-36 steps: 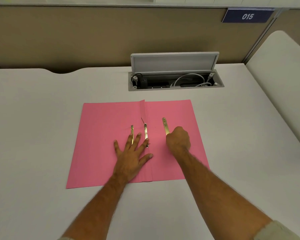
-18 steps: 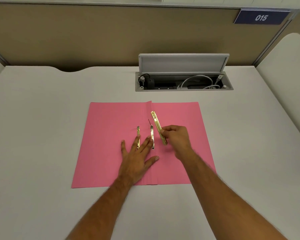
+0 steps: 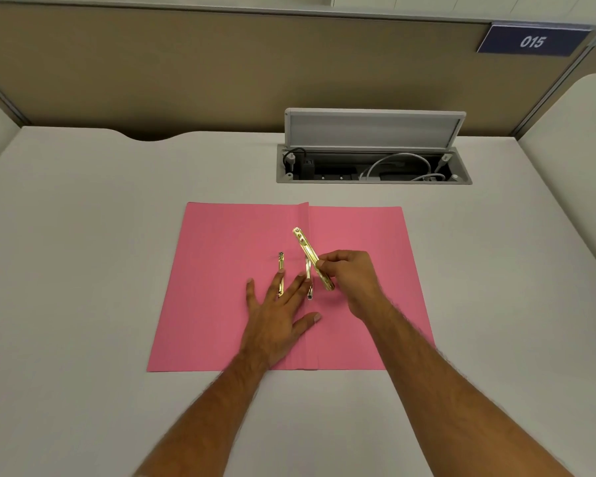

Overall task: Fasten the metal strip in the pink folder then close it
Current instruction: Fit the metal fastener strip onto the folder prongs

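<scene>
The pink folder (image 3: 221, 287) lies open and flat on the white desk (image 3: 83, 235). At about nine o'clock from its centre crease a brass prong (image 3: 281, 273) lies along the left leaf. The left hand (image 3: 276, 318) rests flat across that leaf, fingers spread and released, gripping nothing; its fingertips reach to twelve o'clock, and one finger partly covers the prong's near end. A second prong (image 3: 308, 275) shows just beside the crease.

At three o'clock from the crease, the right hand (image 3: 351, 280) pinches the metal strip (image 3: 312, 258) between thumb and fingers, its far end tilted toward eleven o'clock, clear of the paper.

The likely trouble, as I judge it: the strip's holes may miss the prongs, since it is held askew to them, and the left fingers over the prong could block seating. A loose pinch could let the strip slip.

Toward one o'clock, well apart, an open cable box (image 3: 374, 165) holds white cables; nothing there obstructs the work.
</scene>
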The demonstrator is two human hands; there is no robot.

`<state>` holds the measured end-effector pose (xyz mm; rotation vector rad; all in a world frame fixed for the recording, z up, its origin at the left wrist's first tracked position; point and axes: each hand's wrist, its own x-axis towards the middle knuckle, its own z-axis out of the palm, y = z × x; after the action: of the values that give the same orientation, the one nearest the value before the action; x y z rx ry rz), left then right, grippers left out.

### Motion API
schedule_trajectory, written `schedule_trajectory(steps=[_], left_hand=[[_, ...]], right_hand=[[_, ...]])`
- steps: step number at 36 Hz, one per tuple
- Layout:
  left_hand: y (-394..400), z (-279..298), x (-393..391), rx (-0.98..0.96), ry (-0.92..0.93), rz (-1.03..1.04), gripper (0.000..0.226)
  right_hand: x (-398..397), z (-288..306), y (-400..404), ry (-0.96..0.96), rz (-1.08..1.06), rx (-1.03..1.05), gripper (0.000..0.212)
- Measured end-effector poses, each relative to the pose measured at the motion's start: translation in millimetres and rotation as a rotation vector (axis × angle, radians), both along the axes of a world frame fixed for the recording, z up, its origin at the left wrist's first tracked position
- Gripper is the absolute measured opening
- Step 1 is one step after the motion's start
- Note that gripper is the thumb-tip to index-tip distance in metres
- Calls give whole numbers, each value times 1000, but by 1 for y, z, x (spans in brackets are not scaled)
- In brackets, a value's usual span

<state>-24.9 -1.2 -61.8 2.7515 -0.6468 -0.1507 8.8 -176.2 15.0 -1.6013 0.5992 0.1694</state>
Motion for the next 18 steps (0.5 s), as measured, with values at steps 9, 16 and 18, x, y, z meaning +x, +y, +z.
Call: schedule_trajectory(steps=[9,16,18], left_hand=[[0,-1,0,40,17,4,74],[-4,7,-5,-88,40,-4,67],[-11,13,-10,-197,18,46,60]], right_hand=[[0,-3,0,38,-40,12,7],[-1,-5,2,87,-44,101,11],[2,-3,5,111,-37,128,14]])
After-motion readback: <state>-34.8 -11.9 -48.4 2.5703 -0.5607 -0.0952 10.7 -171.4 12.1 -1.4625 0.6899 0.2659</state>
